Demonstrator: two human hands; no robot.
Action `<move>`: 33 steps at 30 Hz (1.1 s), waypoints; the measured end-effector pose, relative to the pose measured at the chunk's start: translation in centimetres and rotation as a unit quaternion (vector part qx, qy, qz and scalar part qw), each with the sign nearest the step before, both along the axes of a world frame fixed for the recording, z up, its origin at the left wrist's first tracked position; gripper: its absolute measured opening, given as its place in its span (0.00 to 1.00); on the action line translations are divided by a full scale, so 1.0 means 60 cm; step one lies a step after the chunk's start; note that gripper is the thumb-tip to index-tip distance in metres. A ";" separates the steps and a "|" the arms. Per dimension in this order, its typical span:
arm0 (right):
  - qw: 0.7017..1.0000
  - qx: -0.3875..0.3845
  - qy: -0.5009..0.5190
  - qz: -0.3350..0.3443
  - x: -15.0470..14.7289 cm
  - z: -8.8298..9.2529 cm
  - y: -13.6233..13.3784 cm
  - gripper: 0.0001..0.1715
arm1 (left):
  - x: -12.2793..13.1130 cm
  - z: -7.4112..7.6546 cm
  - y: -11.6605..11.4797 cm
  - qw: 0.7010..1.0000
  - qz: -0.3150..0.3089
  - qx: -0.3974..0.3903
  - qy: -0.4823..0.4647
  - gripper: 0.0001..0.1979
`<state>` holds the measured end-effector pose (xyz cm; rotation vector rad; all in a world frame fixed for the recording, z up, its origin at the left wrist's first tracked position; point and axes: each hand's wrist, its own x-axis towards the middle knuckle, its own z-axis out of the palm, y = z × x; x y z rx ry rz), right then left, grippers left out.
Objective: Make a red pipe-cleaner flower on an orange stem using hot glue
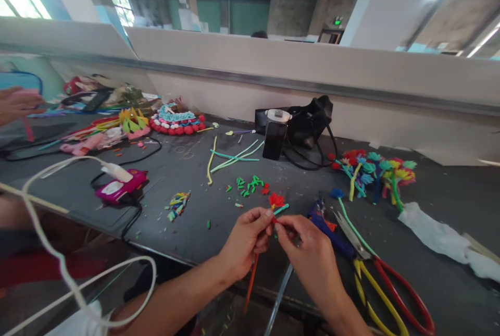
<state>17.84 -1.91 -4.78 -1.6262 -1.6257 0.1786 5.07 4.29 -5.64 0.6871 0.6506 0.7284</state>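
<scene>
Over the table's front edge, my left hand (250,234) pinches the stem of a small red fuzzy flower (277,200), made of what looks like pipe cleaner. An orange stem (250,284) hangs below that hand, and a short teal pipe cleaner piece (282,209) sticks out just under the bloom. My right hand (304,239) meets the left one, its thumb and finger closed on a tiny red bit (274,219) at the stem. Beyond the fingers lie green cut pieces (250,186). Right of my right hand rest scissors (355,237) with red and yellow handles and a dark blue tool (332,229).
Finished fuzzy flowers (367,169) stand at the right near a white-wrapped bundle (433,234). A black bag (312,122) and phone (274,140) sit at the back. Left are a magenta power strip (122,187), a white cable (42,234) and another person's hand (17,107).
</scene>
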 end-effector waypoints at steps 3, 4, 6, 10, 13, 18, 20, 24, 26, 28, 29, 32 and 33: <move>0.999 0.039 0.013 -0.012 -0.002 0.003 0.000 0.06 | -0.001 0.002 -0.001 1.000 -0.006 -0.005 -0.007 0.19; 0.998 0.054 0.014 -0.018 -0.001 0.005 0.000 0.06 | -0.002 0.003 -0.002 1.000 -0.006 -0.005 -0.006 0.18; 0.996 0.079 0.010 -0.029 0.002 0.011 -0.001 0.06 | -0.003 0.005 -0.002 1.000 -0.002 0.000 0.002 0.17; 0.992 0.116 -0.022 -0.033 0.010 0.020 -0.002 0.05 | -0.003 0.008 -0.003 1.000 0.011 0.012 0.023 0.15; 0.987 0.145 -0.053 -0.034 0.013 0.023 -0.002 0.04 | -0.003 0.009 -0.005 0.999 0.020 0.019 0.035 0.13; 0.983 0.155 -0.089 -0.039 0.013 0.023 0.000 0.05 | -0.003 0.010 -0.008 0.998 0.023 0.032 0.041 0.12; 0.983 0.153 -0.099 -0.038 0.013 0.023 0.001 0.05 | -0.003 0.011 -0.009 0.998 0.024 0.036 0.043 0.12; 0.980 0.153 -0.116 -0.046 0.014 0.024 0.002 0.05 | -0.003 0.009 -0.010 0.998 0.024 0.042 0.045 0.12; 0.980 0.151 -0.121 -0.052 0.015 0.023 0.002 0.06 | -0.002 0.008 -0.009 0.998 0.022 0.046 0.047 0.12; 0.980 0.151 -0.121 -0.055 0.016 0.023 0.003 0.05 | -0.002 0.008 -0.009 0.997 0.021 0.050 0.050 0.12; 0.979 0.152 -0.120 -0.057 0.017 0.022 0.003 0.05 | -0.002 0.009 -0.009 0.997 0.023 0.051 0.053 0.12; 0.979 0.157 -0.116 -0.060 0.017 0.022 0.003 0.05 | -0.001 0.011 -0.010 0.996 0.027 0.055 0.059 0.12; 0.979 0.157 -0.115 -0.061 0.018 0.022 0.002 0.05 | -0.001 0.011 -0.010 0.996 0.027 0.055 0.058 0.12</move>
